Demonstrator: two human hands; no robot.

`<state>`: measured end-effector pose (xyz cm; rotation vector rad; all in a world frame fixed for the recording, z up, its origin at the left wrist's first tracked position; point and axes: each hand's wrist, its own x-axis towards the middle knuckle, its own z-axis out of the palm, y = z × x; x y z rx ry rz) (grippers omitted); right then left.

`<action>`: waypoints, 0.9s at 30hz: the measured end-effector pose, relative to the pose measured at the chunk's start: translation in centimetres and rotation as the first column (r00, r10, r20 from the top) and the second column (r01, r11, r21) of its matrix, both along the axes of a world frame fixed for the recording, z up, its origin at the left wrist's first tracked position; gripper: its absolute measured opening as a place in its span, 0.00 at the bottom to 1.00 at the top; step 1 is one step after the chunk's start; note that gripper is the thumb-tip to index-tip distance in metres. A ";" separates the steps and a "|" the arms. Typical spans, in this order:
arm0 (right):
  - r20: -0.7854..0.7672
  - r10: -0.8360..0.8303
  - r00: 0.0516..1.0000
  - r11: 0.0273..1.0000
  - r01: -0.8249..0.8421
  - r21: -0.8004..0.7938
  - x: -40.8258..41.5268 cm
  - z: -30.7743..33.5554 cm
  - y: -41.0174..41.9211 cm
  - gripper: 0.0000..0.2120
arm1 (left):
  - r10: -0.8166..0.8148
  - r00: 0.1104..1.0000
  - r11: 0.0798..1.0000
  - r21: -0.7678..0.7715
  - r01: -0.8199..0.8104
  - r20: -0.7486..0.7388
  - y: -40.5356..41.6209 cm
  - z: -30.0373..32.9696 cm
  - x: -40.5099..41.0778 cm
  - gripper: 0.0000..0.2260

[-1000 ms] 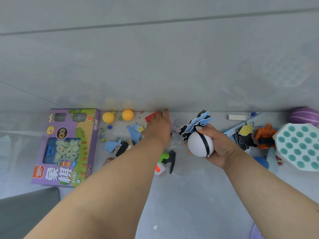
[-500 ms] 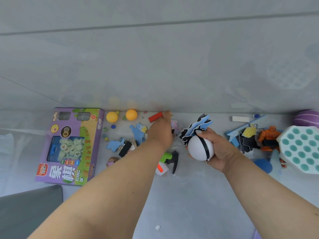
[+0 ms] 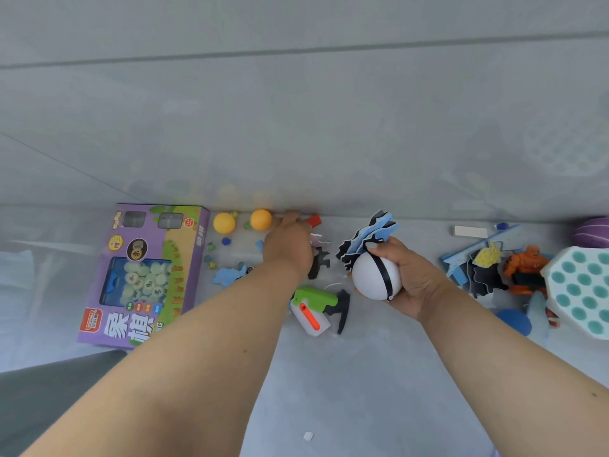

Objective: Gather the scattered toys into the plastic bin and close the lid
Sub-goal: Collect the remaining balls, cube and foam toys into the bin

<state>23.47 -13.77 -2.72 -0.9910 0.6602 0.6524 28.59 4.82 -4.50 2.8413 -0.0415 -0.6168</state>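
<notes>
My right hand (image 3: pixel 412 278) is shut on a white ball with a black stripe (image 3: pixel 369 278) and a stack of blue and black foam puzzle pieces (image 3: pixel 365 242), held just above the floor. My left hand (image 3: pixel 290 249) reaches to the foot of the wall, palm down, fingertips between an orange ball (image 3: pixel 260 219) and a small red block (image 3: pixel 313 221). I see nothing in it. A yellow ball (image 3: pixel 224 222) lies left of the orange one. A green and white toy gun (image 3: pixel 313 308) lies under my left forearm. No bin is in view.
A purple chess box (image 3: pixel 194 255) lies at left, with marbles (image 3: pixel 225 240) and a blue foam piece (image 3: pixel 227 277) beside it. At right are more foam pieces (image 3: pixel 484 272), an orange figure (image 3: pixel 527 268), a teal-dotted white board (image 3: pixel 580 291), a purple ball (image 3: pixel 593 230) and a white block (image 3: pixel 469 230).
My left hand has shifted left from the red block toward the orange ball. My right hand has kept its hold on the ball and foam pieces.
</notes>
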 end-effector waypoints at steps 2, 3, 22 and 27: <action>0.009 0.006 1.000 1.000 -0.006 0.006 0.2 0.0 0.2 0.08 | -0.014 1.000 1.000 0.001 0.014 -0.011 -0.6 0.0 -0.1 0.16; 0.014 0.007 1.000 1.000 -0.007 0.008 0.3 0.0 0.3 0.09 | -0.025 1.000 1.000 0.003 0.025 -0.011 -0.9 0.1 -0.3 0.16; 0.002 -0.030 1.000 0.999 0.030 -0.011 -0.1 -0.5 -1.1 0.08 | 0.068 0.997 0.997 -0.021 -0.069 -0.043 -0.8 1.2 1.1 0.15; 0.014 -0.043 0.999 0.999 0.043 -0.006 0.2 -0.1 -0.9 0.08 | 0.008 0.987 0.999 0.053 0.001 -0.160 -2.1 1.3 -1.3 0.16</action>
